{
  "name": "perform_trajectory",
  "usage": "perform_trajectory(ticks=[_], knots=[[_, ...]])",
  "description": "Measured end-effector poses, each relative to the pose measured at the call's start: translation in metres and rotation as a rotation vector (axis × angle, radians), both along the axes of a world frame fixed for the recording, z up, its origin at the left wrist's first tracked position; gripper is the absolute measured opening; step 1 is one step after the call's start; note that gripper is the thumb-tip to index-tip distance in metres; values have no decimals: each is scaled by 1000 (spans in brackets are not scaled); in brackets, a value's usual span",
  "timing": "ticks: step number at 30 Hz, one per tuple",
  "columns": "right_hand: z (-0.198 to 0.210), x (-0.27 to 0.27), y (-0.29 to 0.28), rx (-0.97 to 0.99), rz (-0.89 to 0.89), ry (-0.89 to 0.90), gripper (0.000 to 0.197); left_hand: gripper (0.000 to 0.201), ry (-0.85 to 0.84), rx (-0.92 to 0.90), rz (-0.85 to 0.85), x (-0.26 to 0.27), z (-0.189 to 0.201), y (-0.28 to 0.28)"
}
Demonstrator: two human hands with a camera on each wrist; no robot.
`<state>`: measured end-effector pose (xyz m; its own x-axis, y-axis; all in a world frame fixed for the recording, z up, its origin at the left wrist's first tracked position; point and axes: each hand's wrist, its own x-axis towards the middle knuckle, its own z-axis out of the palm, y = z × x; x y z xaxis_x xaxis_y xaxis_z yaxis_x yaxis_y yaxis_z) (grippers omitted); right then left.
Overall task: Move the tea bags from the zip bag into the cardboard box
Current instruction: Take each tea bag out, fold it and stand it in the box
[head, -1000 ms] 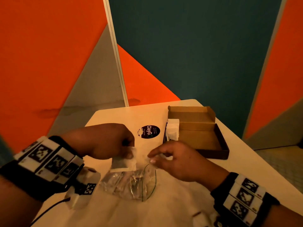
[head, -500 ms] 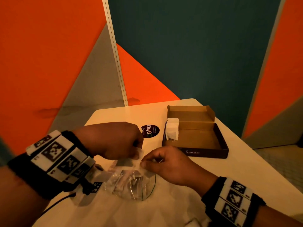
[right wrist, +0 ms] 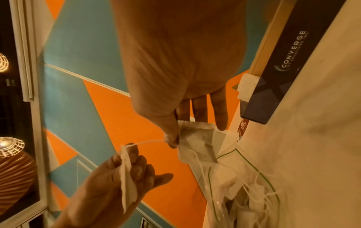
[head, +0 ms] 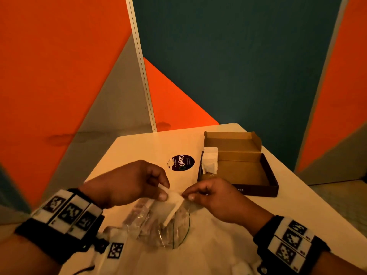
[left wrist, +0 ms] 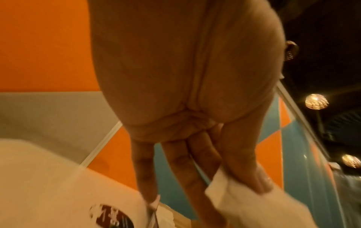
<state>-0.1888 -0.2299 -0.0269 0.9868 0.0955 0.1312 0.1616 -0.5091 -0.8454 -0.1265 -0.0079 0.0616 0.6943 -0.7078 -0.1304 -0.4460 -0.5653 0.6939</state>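
Above the clear zip bag (head: 158,227) both hands meet. My left hand (head: 163,192) pinches a flat white tea bag (head: 172,203) by its top edge. My right hand (head: 188,196) pinches a second, brownish tea bag (right wrist: 197,145) between thumb and finger. A thin string (right wrist: 148,142) runs from it to the left hand (right wrist: 129,154). The zip bag (right wrist: 244,192) lies open on the table with several tea bags inside. The open cardboard box (head: 244,169) stands to the right, behind my right hand, with white tea bags (head: 210,161) stacked at its left end.
A round dark sticker (head: 181,162) is on the pale table (head: 228,245) left of the box. Orange, grey and teal wall panels stand close behind. The table's right edge runs just past the box.
My right hand came in to the left hand's tea bag and now pinches beside it. Both hands have risen slightly over the zip bag.
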Motion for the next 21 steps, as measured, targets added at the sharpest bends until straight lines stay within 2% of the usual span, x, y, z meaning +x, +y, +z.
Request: perform_trajectory(ticks=[3, 6, 9, 13, 17, 21], knots=[[-1, 1, -5, -16, 4, 3, 26, 12, 104, -324, 125, -7, -24, 5], [5, 3, -10, -12, -127, -74, 32, 12, 158, -534, 220, -13, -42, 3], [22, 3, -8, 93, -266, -218, 34, 14, 198, -585, 255, -17, -51, -2], [41, -6, 3, 142, -202, -346, 38, 10, 272, -639, 258, -23, -56, -16], [41, -15, 14, 111, -148, -296, 38, 5, 270, -642, 315, -24, -57, -25], [35, -20, 17, 204, -146, -224, 33, 11, 264, -652, 374, -22, -57, -26]])
